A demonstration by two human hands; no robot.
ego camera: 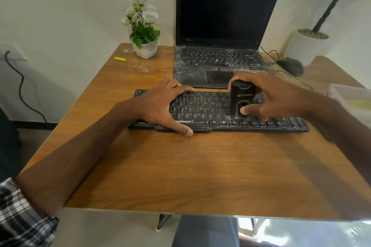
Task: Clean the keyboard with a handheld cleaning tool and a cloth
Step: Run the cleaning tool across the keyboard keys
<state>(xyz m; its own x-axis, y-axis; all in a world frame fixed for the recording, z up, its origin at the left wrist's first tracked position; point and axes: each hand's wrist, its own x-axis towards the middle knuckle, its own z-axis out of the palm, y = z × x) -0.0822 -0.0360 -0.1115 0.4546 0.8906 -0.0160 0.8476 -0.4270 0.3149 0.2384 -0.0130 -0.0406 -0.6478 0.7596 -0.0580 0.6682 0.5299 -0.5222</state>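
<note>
The keyboard (200, 106) lies across the middle of the table (180, 166), just in front of an open laptop (220, 16). The left hand (160, 106) clamps its left part, thumb against the near edge and fingers over the far edge. The right hand (277, 98) grasps the cleaning tool (241, 94), which stands upright on the keys right of centre, with the thumb on a recess low on its near face.

White dust shows along the near row and on the right part of the keyboard, so the tool's work is, by my reckoning, only partly done.

To do this step well, keep the left hand's hold firm so the board does not slide on the smooth wood. Keep the tool's base flat on the keys and work along one row at a time, slowly, overlapping each pass. Press lightly, since the keycaps give and hard pressure could tilt the tool. The left hand will have to shift for the keys under it to be reached.

A tray (353, 100) at the right edge holds something yellow; I cannot tell whether it is the cloth.
</note>
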